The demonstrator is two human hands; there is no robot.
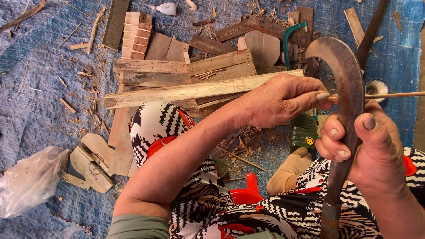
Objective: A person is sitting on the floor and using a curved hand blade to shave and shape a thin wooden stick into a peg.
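My right hand (369, 148) grips a rusty curved sickle-like knife (347, 97) by its blade near the handle, tip curling up and left. My left hand (285, 99) pinches a thin wooden stick (389, 94) that runs out to the right edge and lies against the blade. Both hands are over my knees, which are covered in black, white and red patterned cloth (159, 126). A long pale split wooden slat (190, 91) lies on the ground just behind my left hand.
Blue tarp (35, 110) covers the ground, littered with shavings. A pile of wooden boards and offcuts (177, 57) lies ahead, with a green-framed hacksaw (292, 37). A clear plastic bag (31, 179) is at the left, cut wooden shapes (90, 163) beside it, a red plastic object (245, 192) between my legs.
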